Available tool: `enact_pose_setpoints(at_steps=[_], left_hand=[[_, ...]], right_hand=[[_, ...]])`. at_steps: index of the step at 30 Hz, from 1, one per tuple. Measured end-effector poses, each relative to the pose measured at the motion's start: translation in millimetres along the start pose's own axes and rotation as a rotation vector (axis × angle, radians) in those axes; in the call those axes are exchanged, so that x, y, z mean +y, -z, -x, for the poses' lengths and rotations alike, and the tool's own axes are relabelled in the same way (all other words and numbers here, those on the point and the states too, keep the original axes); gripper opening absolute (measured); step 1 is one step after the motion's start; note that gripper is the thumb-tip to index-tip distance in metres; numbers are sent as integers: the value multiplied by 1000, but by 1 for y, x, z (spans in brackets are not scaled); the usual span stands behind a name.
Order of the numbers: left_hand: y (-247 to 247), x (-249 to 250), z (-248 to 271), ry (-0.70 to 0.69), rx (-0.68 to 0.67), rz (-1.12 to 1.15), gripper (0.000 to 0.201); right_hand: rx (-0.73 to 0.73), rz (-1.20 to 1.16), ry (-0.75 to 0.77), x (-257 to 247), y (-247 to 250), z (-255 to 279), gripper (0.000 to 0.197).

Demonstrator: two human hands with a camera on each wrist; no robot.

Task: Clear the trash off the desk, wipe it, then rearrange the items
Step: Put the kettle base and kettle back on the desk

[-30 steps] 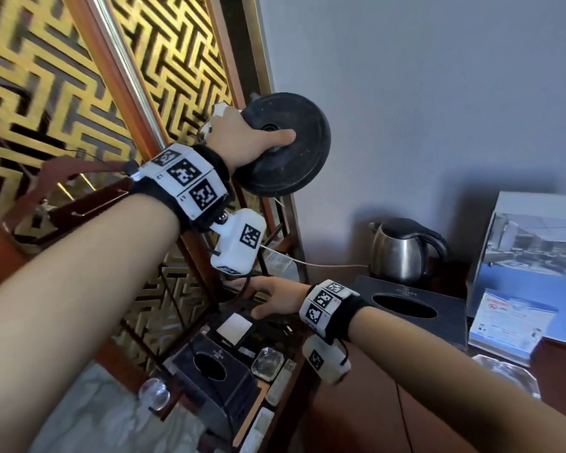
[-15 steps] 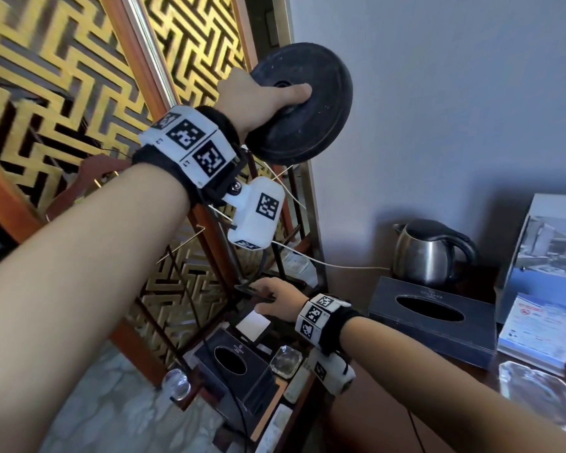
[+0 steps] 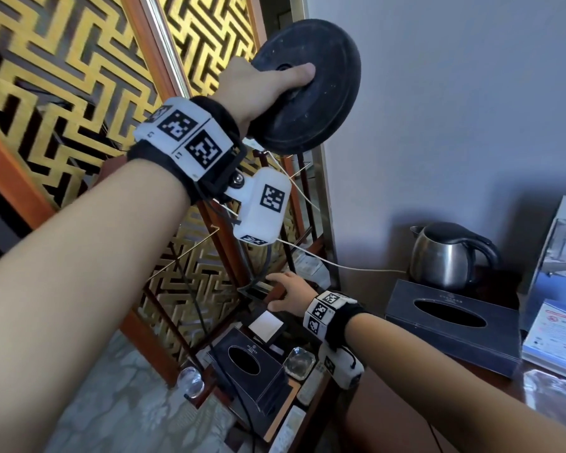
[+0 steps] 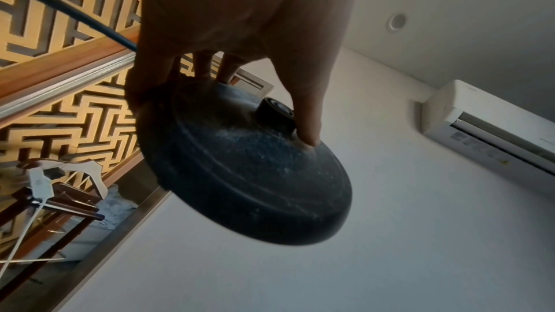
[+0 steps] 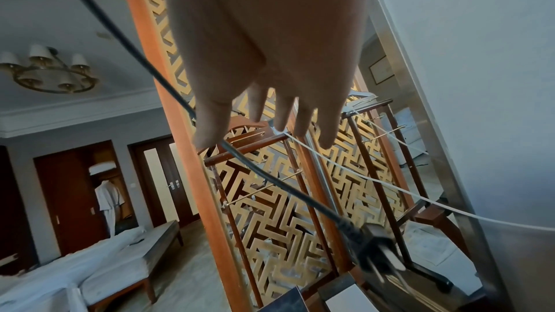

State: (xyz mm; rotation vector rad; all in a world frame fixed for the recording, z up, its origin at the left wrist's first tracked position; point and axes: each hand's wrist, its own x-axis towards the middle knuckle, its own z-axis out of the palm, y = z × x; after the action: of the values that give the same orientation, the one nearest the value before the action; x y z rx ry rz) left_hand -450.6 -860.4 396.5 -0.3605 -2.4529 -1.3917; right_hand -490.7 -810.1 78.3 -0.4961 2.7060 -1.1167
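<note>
Our left hand [image 3: 258,83] grips the round black kettle base [image 3: 307,86], raised high above the kettle [image 3: 445,256]. Our right hand [image 3: 288,291], fingers spread and empty, reaches low, left of the kettle and nearer it.

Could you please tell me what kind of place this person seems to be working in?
Most likely a hotel guest room. A steel electric kettle and a dark tissue box sit on a wooden desk, a bed with white linen stands across the room, and a white robe hangs in an open wardrobe.
</note>
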Motion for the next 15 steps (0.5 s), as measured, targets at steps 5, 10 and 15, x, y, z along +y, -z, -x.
enact_pose_setpoints(at_steps=[5, 10, 15], left_hand=[[4, 9, 2, -31, 5, -9, 63], [12, 11, -1, -40, 43, 7, 72], [18, 9, -6, -52, 52, 13, 77]], right_hand=[[-193, 75, 69, -8, -24, -19, 73], [-191, 86, 35, -13, -28, -23, 70], [-173, 18, 9, -17, -30, -29, 27]])
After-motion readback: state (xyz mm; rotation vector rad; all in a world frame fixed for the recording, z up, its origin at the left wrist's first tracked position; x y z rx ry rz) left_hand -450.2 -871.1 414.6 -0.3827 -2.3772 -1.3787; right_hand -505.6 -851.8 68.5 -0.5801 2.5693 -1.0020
